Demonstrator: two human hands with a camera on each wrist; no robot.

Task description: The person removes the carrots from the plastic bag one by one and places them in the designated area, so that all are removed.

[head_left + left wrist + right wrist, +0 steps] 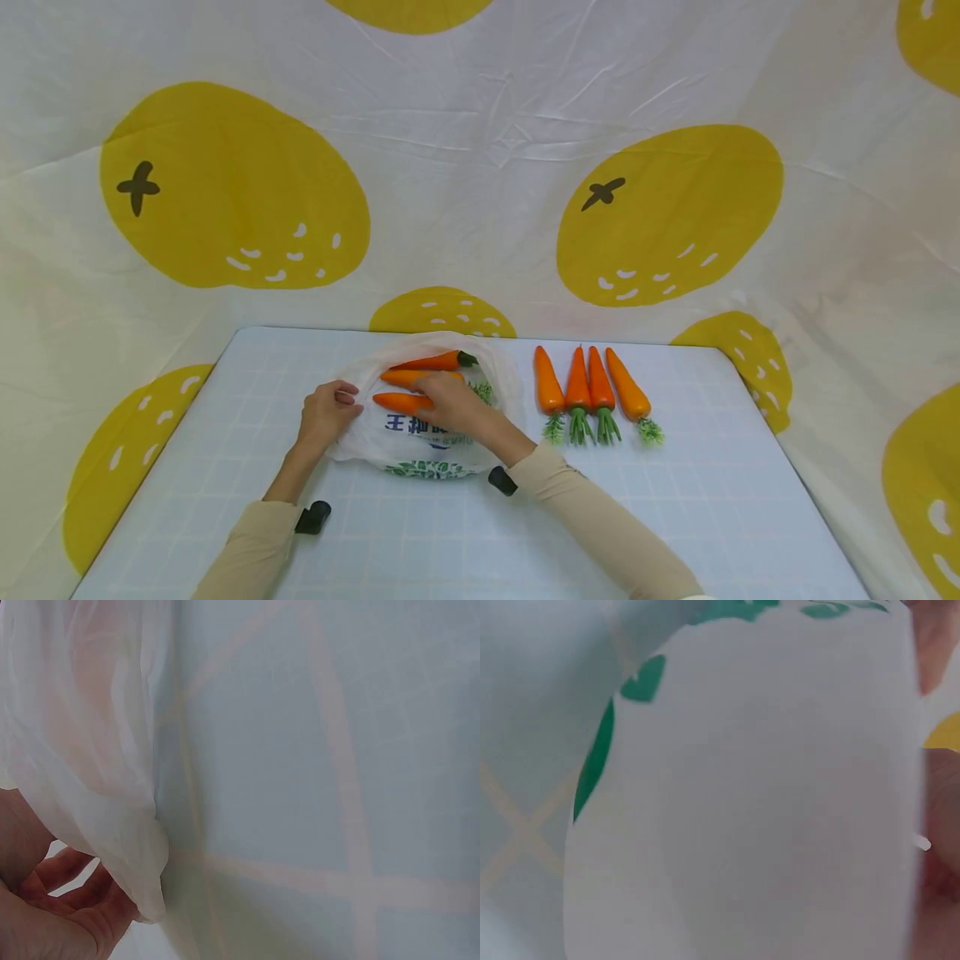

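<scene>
A white plastic bag (pixel 360 446) with blue lettering and a green leaf print lies open-mouthed on the table. Three orange carrots show inside it: a back carrot (pixel 431 362), a middle carrot (pixel 397 377) and a front carrot (pixel 396 402), tips to the left. My left hand (pixel 327 414) holds the bag's left rim between thumb and fingers; the left wrist view shows the thin plastic (pixel 112 817) against the fingers. Reaching into the mouth, my right hand (pixel 456 406) grips the front carrot near its thick end. In the right wrist view, the bag's side (pixel 765 787) covers most of this hand.
Several more carrots (pixel 577 387) lie in a row right of the bag, green tops toward me. The table (pixel 420 542) has a pale checked cover. A white curtain (pixel 465 167) printed with yellow fruit hangs behind and along both sides.
</scene>
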